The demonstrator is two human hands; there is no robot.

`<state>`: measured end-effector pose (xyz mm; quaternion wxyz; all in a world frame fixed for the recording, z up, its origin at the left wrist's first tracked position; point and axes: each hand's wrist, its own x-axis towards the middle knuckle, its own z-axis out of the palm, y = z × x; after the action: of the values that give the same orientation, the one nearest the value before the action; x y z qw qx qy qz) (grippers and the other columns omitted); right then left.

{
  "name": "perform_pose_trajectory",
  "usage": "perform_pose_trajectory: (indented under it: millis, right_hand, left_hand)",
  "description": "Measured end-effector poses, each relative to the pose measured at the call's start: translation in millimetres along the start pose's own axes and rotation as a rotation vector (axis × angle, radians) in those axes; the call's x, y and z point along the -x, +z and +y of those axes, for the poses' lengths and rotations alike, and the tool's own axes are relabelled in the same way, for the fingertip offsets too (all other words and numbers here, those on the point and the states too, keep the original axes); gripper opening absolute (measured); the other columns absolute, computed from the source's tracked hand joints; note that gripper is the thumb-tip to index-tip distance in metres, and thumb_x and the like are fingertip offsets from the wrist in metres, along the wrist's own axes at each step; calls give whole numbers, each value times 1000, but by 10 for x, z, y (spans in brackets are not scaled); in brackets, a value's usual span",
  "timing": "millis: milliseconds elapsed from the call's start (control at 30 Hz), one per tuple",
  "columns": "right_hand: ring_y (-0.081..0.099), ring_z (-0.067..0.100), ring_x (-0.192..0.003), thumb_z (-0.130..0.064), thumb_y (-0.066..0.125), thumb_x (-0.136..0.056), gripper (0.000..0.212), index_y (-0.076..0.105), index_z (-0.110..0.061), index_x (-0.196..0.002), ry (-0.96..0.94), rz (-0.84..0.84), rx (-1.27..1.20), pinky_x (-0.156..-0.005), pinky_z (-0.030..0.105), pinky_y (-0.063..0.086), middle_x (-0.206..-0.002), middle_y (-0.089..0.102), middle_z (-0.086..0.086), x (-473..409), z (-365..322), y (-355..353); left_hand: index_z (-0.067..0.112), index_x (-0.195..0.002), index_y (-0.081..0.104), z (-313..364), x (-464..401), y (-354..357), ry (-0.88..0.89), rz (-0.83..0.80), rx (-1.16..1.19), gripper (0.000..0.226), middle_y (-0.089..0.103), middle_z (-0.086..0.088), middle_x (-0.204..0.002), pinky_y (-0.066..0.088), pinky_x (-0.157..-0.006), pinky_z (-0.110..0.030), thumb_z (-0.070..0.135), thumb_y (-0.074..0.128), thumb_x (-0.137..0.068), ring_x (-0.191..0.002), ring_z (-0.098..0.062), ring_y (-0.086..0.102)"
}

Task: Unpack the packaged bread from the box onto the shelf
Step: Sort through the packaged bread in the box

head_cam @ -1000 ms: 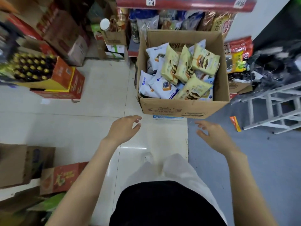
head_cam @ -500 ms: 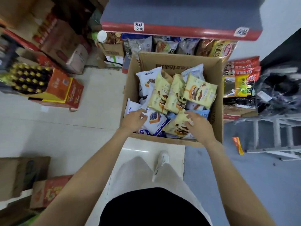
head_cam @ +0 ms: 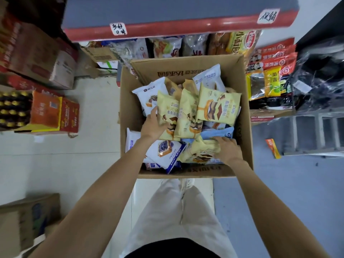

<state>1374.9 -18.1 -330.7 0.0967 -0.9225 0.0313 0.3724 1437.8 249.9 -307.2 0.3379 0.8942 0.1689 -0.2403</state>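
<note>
- An open brown cardboard box (head_cam: 186,116) stands on the floor, filled with packaged bread in pale yellow and white wrappers.
- The left hand (head_cam: 153,125) is inside the box toward its left wall, fingers curled round the edge of an upright pale yellow bread packet (head_cam: 168,116).
- The right hand (head_cam: 226,148) is at the box's near right corner, gripping a crumpled pale yellow bread packet (head_cam: 202,149) that lies flat.
- Behind the box is the red-edged grey shelf (head_cam: 178,25), with stocked bags below it.
</note>
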Motion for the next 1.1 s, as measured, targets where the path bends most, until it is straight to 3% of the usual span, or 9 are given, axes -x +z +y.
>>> perform_pose_trajectory:
  millis: [200,367,433,533,633,767,867,1000,1100]
  right_hand:
    - [57,25,-110,-35,70,-81,51,54,-29,-128,20,1,-237,-87,35,47,-124,58,3,-8,43,-23]
    - [62,16,-94,-40,71,-80,38,67,-19,-111,47,147,-568,-82,29,47,-106,68,-2,-4,-100,-111]
    - [60,13,-89,-34,73,-79,34,66,-18,-109,58,191,-773,-81,28,49,-101,65,-6,-16,-179,-107]
    - [59,19,-101,-19,76,-78,43,60,-17,-117,103,94,-1020,-91,38,50,-107,61,-1,-18,-227,-2]
    - [58,23,-105,-8,74,-77,48,58,-18,-121,45,22,-930,-90,36,49,-111,61,4,-23,-235,164]
    - [59,21,-93,-19,73,-81,41,58,-17,-118,-36,20,-790,-72,22,45,-102,65,7,-51,-380,247]
    - [57,15,-95,-20,75,-78,54,49,-20,-125,-82,-110,-740,-67,13,43,-103,61,0,-71,-448,279]
    - [55,23,-113,-14,73,-78,65,44,-14,-136,-145,-88,-520,-81,24,39,-122,60,6,-123,-389,342]
    - [60,24,-101,-18,74,-78,57,52,-12,-130,-215,-30,-445,-71,21,41,-108,65,9,-72,-376,237]
  left_hand:
    - [20,-150,13,-56,-125,72,8,-12,41,82,53,-12,-130,43,-89,-34,27,66,-87,-119,-29,51]
    - [24,-149,13,-136,-114,34,47,-22,63,84,57,-15,-116,44,-72,-30,33,67,-86,-103,-28,58]
    - [26,-149,13,-205,-102,-1,33,-38,116,85,54,-14,-123,45,-79,-32,36,68,-84,-110,-26,56]
    - [30,-148,14,-258,-84,-31,15,-58,163,86,46,-6,-139,44,-97,-40,40,69,-82,-127,-23,45]
    - [30,-148,12,-238,-100,-30,14,-67,148,83,49,-5,-135,46,-95,-42,39,66,-85,-123,-24,48]
    - [29,-149,12,-238,-107,-42,25,-68,133,79,61,-4,-112,52,-84,-42,37,62,-89,-99,-24,61]
    - [27,-148,13,-220,-55,-59,22,-43,118,77,57,1,-101,50,-81,-35,33,62,-89,-90,-16,58]
    - [26,-147,16,-237,18,-116,33,-14,154,76,58,-2,-118,49,-84,-34,32,63,-89,-103,-20,59]
    - [25,-147,18,-253,140,-215,42,54,197,74,58,-1,-126,52,-84,-36,32,63,-88,-109,-20,60]
